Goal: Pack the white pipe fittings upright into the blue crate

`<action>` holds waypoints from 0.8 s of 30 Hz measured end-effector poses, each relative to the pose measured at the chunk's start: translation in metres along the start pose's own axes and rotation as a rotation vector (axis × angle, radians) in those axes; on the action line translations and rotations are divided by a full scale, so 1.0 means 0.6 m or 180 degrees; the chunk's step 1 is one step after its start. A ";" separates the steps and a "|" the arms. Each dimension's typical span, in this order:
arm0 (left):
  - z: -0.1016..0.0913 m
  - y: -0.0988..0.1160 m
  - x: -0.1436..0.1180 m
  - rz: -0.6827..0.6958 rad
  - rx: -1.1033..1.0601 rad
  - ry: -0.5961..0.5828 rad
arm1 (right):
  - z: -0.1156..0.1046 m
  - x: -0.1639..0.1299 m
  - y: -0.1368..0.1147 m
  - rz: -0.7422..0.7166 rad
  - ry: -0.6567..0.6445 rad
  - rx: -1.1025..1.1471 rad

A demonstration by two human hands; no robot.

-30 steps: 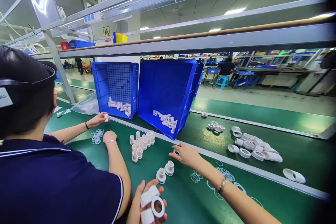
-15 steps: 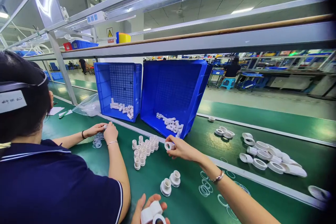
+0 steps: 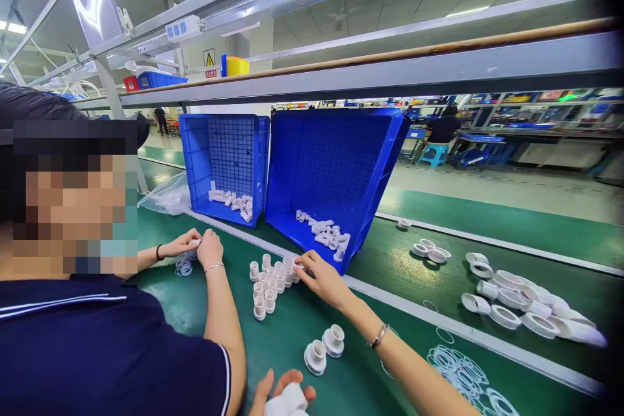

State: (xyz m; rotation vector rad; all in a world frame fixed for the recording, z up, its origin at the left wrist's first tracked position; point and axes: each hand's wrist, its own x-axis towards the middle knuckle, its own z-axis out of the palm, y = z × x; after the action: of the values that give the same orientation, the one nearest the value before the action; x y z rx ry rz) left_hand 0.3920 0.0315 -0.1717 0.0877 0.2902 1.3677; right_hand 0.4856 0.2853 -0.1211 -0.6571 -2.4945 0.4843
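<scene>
At six o'clock, the lowest edge of the view, the left hand (image 3: 280, 391) curled its fingers around a white fitting (image 3: 291, 400), a short, smooth plastic tube piece, partly cut off by the frame. Just beyond, at about five o'clock from centre, two stepped white caps (image 3: 324, 349) stood upright on the green table (image 3: 341, 383). The right hand (image 3: 320, 279) reached forward near centre, fingertips drawn together and touching the edge of a cluster (image 3: 270, 278) of small upright white fittings; whether it pinched one could not be told. At four o'clock thin clear rings (image 3: 463, 377) lay flat. At nine o'clock a co-worker (image 3: 97, 338) in a navy shirt held both hands (image 3: 197, 246) together over more rings. Farther, at twelve o'clock, two tilted blue crates (image 3: 336, 169) held loose white fittings. At three o'clock, wide white collars (image 3: 526, 302) lay on the belt.
</scene>
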 end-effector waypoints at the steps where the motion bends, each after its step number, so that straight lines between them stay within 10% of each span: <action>1: 0.022 0.043 -0.005 0.0233 0.0335 0.0001 | 0.002 -0.001 0.000 -0.0057 -0.0091 -0.0261; 6: 0.123 0.379 0.002 0.1164 0.0305 -0.0053 | -0.024 -0.016 -0.003 -0.0153 -0.0369 -0.0961; 9: 0.142 0.481 0.016 0.1205 0.0363 0.0074 | -0.074 -0.052 -0.003 -0.0061 -0.0847 -0.1119; 12: 0.119 0.381 0.017 0.0746 0.0329 0.0164 | -0.128 -0.102 -0.009 0.0187 -0.1436 -0.1117; 18: 0.002 -0.027 0.022 -0.0231 0.0050 -0.0012 | -0.160 -0.161 -0.107 0.0084 -0.1163 -0.0567; 20: -0.025 -0.071 0.031 -0.0208 0.0001 -0.0111 | -0.151 -0.166 -0.153 -0.0209 -0.1460 0.0055; 24: -0.036 -0.051 0.042 -0.0336 0.0099 -0.0356 | -0.137 -0.157 -0.193 -0.0470 -0.2072 0.0538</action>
State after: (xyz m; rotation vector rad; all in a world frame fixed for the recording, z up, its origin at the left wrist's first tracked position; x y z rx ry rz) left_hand 0.4202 0.0474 -0.2033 0.1719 0.2191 1.2489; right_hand 0.5613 0.1565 -0.0387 -0.2645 -3.0199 0.9633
